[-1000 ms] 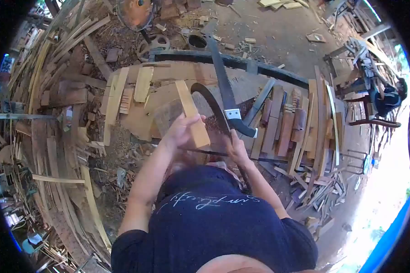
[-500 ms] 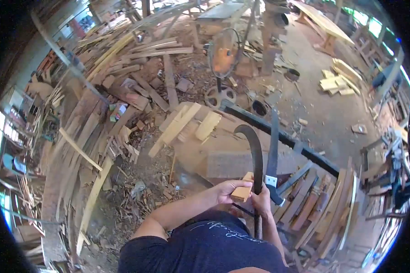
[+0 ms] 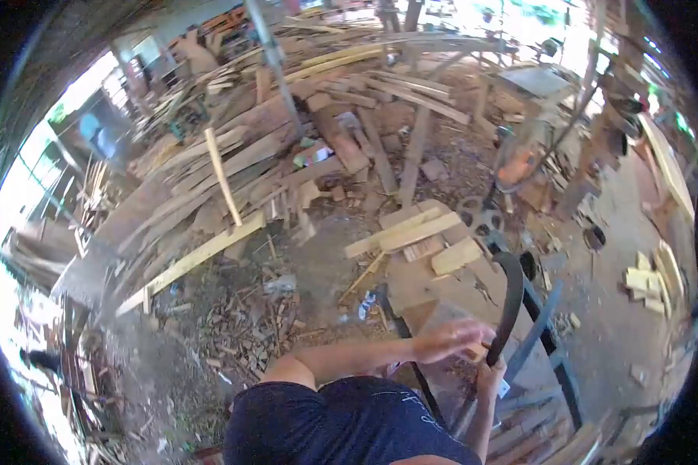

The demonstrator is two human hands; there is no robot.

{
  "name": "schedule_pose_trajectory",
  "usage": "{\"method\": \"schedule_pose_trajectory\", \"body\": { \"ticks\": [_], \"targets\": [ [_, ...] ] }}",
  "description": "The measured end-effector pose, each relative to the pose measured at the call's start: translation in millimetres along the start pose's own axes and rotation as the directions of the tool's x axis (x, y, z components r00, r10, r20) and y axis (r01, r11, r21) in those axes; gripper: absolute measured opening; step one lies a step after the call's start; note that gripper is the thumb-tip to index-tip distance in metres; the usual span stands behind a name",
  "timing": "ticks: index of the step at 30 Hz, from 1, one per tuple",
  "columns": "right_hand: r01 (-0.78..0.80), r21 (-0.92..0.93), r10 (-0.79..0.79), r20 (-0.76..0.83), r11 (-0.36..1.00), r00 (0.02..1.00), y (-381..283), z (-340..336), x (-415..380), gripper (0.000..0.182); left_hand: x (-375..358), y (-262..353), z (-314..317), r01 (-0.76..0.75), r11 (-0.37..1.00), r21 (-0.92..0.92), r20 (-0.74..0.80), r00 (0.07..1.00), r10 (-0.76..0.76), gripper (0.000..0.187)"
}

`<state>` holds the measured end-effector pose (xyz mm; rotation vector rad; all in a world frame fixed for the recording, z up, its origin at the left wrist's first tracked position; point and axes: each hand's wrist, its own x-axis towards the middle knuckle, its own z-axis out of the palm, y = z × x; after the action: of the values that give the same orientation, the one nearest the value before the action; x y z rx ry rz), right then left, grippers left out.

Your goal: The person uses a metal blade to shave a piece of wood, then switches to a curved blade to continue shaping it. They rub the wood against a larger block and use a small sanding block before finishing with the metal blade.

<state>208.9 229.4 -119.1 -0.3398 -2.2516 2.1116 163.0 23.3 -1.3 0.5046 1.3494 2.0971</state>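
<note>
My left hand (image 3: 451,341) is slightly blurred, its fingers stretched out over a small wooden block (image 3: 474,353). Beside the block, my right hand (image 3: 489,377) has its fingers closed round the block's far end, partly hidden by a curved dark blade (image 3: 512,298). That blade rises between my hands and bends over to the left at its top. A straight saw blade (image 3: 537,329) stands just right of it, its lower end near my right wrist.
Sawn yellowish pieces (image 3: 455,256) lie on a brown board (image 3: 411,279) ahead. A dark metal bar (image 3: 554,356) runs along the right side. Long planks (image 3: 233,163) are piled at the left, with wood scraps (image 3: 248,329) on the ground. An orange fan (image 3: 517,167) stands farther back.
The view has turned left, so the surroundings sit farther right. My left hand has loosened from the block and its fingers have straightened. My right hand stays by the curved blade.
</note>
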Motion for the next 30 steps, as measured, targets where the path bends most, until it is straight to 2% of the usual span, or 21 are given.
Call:
{"method": "schedule_pose_trajectory", "body": {
  "ticks": [1,2,3,4,6,7,8,9,10,11,12,16,18,19,21,22,23,26,28,29,30],
  "targets": [
    [0.024,-0.044,-0.023,0.020,0.999,1.000,26,-6,9,0.020,1,2,-2,-0.017,1.000,0.002,-0.031,0.999,0.017,0.056],
    [-0.015,-0.078,0.020,0.064,0.997,0.998,26,-6,10,0.021,3,2,-4,-0.182,0.918,0.352,0.045,0.983,0.178,0.054],
    [0.143,-0.073,-0.136,0.087,0.987,0.987,0,5,5,0.023,1,6,-7,-0.324,0.694,0.643,0.166,0.944,0.286,0.051],
    [0.099,-0.062,-0.092,0.106,0.993,0.990,-1,6,6,0.023,-3,18,-6,-0.385,0.554,0.738,0.205,0.910,0.360,0.043],
    [0.044,0.032,-0.048,0.143,0.999,0.989,-15,12,4,0.025,-4,17,-9,-0.334,0.492,0.804,0.169,0.921,0.350,0.042],
    [0.075,0.000,-0.074,0.188,0.997,0.979,-27,15,4,0.026,-2,17,-8,-0.289,0.433,0.854,0.149,0.933,0.329,0.041],
    [0.019,-0.045,-0.011,0.178,0.999,0.984,-34,16,4,0.028,0,18,-6,-0.379,0.414,0.828,0.172,0.874,0.454,0.031],
    [-0.036,-0.092,0.051,0.164,0.995,0.985,-37,18,4,0.029,3,18,-6,-0.365,0.410,0.836,0.154,0.873,0.464,0.031],
    [-0.032,-0.096,0.049,0.185,0.995,0.981,-24,19,9,0.029,6,18,-6,-0.371,0.310,0.875,0.213,0.871,0.443,0.025],
    [0.093,-0.035,-0.087,0.152,0.995,0.985,-2,18,17,0.027,9,18,-6,-0.379,0.211,0.901,0.269,0.870,0.413,0.020],
    [0.218,0.022,-0.219,0.108,0.976,0.970,-1,22,20,0.024,12,22,-5,-0.440,0.189,0.878,0.301,0.815,0.495,0.018],
    [0.114,0.095,-0.124,0.113,0.989,0.986,-3,19,24,0.029,21,25,-4,-0.376,0.224,0.899,0.222,0.832,0.509,0.021],
    [-0.098,-0.116,0.122,0.227,0.988,0.966,7,3,32,0.034,21,29,1,-0.308,0.357,0.882,0.139,0.893,0.427,0.021],
    [-0.096,-0.116,0.121,0.238,0.989,0.964,14,-1,31,0.034,25,25,0,-0.300,0.354,0.886,0.130,0.893,0.430,0.021],
    [0.002,0.153,-0.037,0.230,0.988,0.972,27,-2,31,0.035,34,10,-1,-0.352,0.294,0.889,0.194,0.870,0.454,0.022],
    [0.239,0.051,-0.244,0.171,0.970,0.954,-8,16,18,0.034,33,10,1,-0.358,0.309,0.881,0.206,0.879,0.430,0.022],
    [0.240,0.056,-0.246,0.177,0.969,0.953,-7,17,19,0.034,33,9,1,-0.352,0.304,0.885,0.202,0.880,0.430,0.022],
    [0.133,0.100,-0.149,0.175,0.986,0.973,1,6,27,0.034,33,9,4,-0.386,0.243,0.890,0.241,0.850,0.468,0.020],
    [-0.120,-0.138,0.150,0.234,0.983,0.961,5,-4,35,0.045,33,20,4,-0.349,0.367,0.862,0.203,0.902,0.382,0.019],
    [0.129,-0.061,-0.115,0.200,0.990,0.973,14,0,37,0.045,38,12,-7,-0.352,0.421,0.836,0.177,0.899,0.400,0.017],
    [0.361,-0.014,-0.357,0.121,0.933,0.926,13,10,33,0.045,46,1,-14,-0.363,0.491,0.792,0.165,0.902,0.400,0.016]
  ]
}}
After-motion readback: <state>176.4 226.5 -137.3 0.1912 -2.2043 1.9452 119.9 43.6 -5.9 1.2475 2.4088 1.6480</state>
